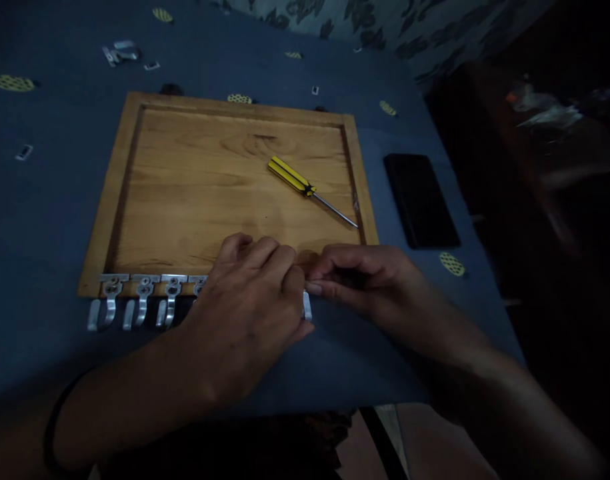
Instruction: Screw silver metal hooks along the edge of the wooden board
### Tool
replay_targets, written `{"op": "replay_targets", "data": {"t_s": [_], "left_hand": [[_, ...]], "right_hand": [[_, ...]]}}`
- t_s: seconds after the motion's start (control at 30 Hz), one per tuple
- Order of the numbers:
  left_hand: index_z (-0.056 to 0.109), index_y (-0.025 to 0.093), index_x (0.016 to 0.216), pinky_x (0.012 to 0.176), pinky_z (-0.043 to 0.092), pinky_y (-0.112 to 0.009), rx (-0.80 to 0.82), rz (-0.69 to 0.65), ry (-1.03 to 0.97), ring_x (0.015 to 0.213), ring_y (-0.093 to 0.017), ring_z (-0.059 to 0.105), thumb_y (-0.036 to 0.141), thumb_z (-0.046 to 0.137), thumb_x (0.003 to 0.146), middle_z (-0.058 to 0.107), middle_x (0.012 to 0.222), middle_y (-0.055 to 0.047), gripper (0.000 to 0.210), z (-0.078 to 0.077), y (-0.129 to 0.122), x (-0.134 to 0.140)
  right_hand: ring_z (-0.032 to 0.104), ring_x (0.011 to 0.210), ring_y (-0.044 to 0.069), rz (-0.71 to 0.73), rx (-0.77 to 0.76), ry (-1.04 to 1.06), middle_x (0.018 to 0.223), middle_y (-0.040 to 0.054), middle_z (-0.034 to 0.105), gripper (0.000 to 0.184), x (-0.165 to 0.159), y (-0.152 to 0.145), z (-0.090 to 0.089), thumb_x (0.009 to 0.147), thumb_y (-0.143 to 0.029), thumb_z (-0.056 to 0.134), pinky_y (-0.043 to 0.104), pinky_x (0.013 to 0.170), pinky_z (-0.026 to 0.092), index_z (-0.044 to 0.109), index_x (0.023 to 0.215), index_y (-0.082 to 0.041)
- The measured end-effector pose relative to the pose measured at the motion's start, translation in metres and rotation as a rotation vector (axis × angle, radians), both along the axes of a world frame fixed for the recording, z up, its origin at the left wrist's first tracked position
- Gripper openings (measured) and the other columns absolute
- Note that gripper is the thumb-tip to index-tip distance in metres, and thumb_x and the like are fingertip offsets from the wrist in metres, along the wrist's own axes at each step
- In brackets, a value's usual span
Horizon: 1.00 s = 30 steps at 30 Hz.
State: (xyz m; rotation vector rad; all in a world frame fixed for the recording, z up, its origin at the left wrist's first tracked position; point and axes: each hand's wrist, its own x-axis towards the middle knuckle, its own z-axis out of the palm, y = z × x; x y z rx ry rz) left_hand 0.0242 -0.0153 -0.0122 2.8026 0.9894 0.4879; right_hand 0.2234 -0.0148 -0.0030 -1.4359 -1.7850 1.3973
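Observation:
A shallow wooden tray lies on the table, with several metal hooks in a row along its near edge. My left hand is closed over that edge, hiding part of the row; a metal hook shows just past its fingers, and the hand seems to hold it there. My right hand pinches at the same spot beside this hook; what sits between thumb and finger is too small to make out. A yellow and black screwdriver rests inside the tray, tip at its right wall.
A black phone lies right of the tray. Loose metal pieces are at the back left of the blue patterned tablecloth. The table's right edge drops off into a dark area with a clear plastic bag.

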Motion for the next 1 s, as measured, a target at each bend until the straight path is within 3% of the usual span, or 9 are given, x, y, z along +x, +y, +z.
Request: {"op": "replay_targets", "data": {"t_s": [0.3, 0.57, 0.77, 1.0], "left_hand": [[0.065, 0.013, 0.087, 0.084, 0.046, -0.045, 0.01, 0.005, 0.005, 0.088, -0.026, 0.059, 0.038, 0.071, 0.088, 0.062, 0.086, -0.006, 0.026, 0.0, 0.001, 0.001], [0.065, 0.013, 0.092, 0.085, 0.046, -0.046, -0.029, 0.004, -0.001, 0.09, -0.026, 0.059, 0.036, 0.07, 0.089, 0.063, 0.089, -0.006, 0.024, 0.0, 0.0, 0.0], [0.066, 0.011, 0.089, 0.083, 0.047, -0.046, -0.013, 0.01, -0.016, 0.089, -0.027, 0.061, 0.037, 0.074, 0.086, 0.064, 0.087, -0.006, 0.027, 0.001, 0.0, 0.001], [0.065, 0.013, 0.088, 0.082, 0.047, -0.046, -0.034, 0.001, 0.0, 0.089, -0.027, 0.06, 0.039, 0.072, 0.088, 0.063, 0.087, -0.006, 0.027, 0.002, 0.0, 0.0]], "right_hand": [[0.056, 0.062, 0.012, 0.008, -0.071, -0.017, 0.068, 0.0007, 0.065, 0.037, 0.001, 0.001, 0.0, 0.085, -0.053, 0.072, 0.024, 0.056, 0.043, 0.069, 0.075, -0.018], [0.043, 0.056, 0.008, 0.055, -0.135, 0.015, 0.06, -0.0043, 0.052, 0.034, -0.006, 0.011, 0.007, 0.085, -0.047, 0.073, 0.023, 0.052, 0.036, 0.064, 0.069, -0.018], [0.046, 0.058, 0.008, 0.112, -0.217, 0.013, 0.062, -0.0036, 0.055, 0.036, -0.004, 0.016, 0.008, 0.084, -0.049, 0.073, 0.023, 0.054, 0.036, 0.062, 0.069, -0.017], [0.042, 0.056, 0.007, 0.046, -0.27, 0.027, 0.059, -0.0051, 0.052, 0.036, -0.005, 0.017, 0.008, 0.076, -0.048, 0.079, 0.022, 0.051, 0.034, 0.06, 0.069, -0.018]]}}
